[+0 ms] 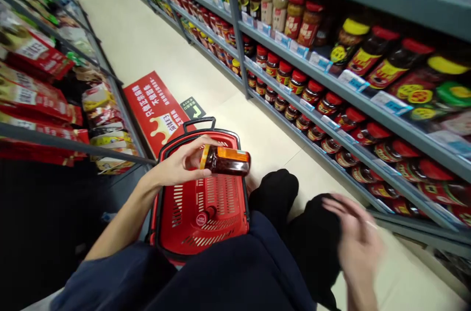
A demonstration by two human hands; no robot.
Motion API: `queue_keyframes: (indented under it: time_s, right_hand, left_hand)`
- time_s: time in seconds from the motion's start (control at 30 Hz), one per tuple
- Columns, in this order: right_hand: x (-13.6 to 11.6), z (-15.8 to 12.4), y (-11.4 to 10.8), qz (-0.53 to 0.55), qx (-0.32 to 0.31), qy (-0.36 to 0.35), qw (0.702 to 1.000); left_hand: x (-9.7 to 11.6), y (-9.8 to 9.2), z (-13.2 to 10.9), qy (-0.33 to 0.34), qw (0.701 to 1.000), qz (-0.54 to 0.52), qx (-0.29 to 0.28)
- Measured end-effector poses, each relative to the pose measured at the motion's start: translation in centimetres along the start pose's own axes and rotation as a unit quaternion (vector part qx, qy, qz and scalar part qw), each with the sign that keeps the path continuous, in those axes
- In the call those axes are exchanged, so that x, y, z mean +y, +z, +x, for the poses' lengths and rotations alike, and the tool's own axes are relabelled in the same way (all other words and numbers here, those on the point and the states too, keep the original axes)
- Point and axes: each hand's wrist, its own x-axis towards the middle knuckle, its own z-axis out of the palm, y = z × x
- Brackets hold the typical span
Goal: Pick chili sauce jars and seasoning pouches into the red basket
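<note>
My left hand (pixel 187 161) is closed around the lid end of a sauce jar (pixel 231 161). Dark contents fill the jar, which lies on its side in the air and has an orange label and a yellow-orange lid. Directly below is a red shopping basket (pixel 241 225) with a black rim and slotted walls. Inside it, near the close end, lies a small jar with a red lid (pixel 201 219). Over by my right knee, my right hand (pixel 358 232) is slightly blurred, its fingers stretched out and nothing in them.
Grey shelves (pixel 333 75) full of sauce jars run along the right. On the left stands a rack holding red food packets (pixel 33 90). A red floor sticker (pixel 156 105) and a green exit sign (pixel 193 108) lie on the pale floor beyond the basket.
</note>
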Motion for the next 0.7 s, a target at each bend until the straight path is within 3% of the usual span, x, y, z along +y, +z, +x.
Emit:
queue_keyframes:
  time_s: [0.07,0.17,0.23,0.3,0.47,0.7]
  right_hand:
    - [-4.3,1.9,4.1,0.089,-0.168,-0.037,0.981]
    - [-8.2,3.5,7.9,0.197,-0.257,-0.039,0.945]
    - [-8.9,3.6,8.6,0.269,-0.226,-0.005,0.936]
    - [-8.6,3.3,8.3,0.328,-0.158,0.022,0.931]
    - [-7.6,3.1,5.9,0.409,-0.066,0.059,0.908]
    - [-7.4,2.8,2.4,0.404,0.028,0.042,0.913]
  left_hand:
    - [4.9,1.6,1.9,0.057,0.996,0.01,-0.068]
    - [10.9,4.3,5.3,0.073,0.984,0.053,-0.152]
    - [13.6,5.8,7.2,0.039,0.982,0.049,-0.18]
    - [14.9,7.0,8.5,0.011,0.979,0.015,-0.204]
    - [14.5,10.2,10.3,0.078,0.958,-0.051,-0.271]
    - [14.7,16.1,11.4,0.135,0.95,-0.074,-0.273]
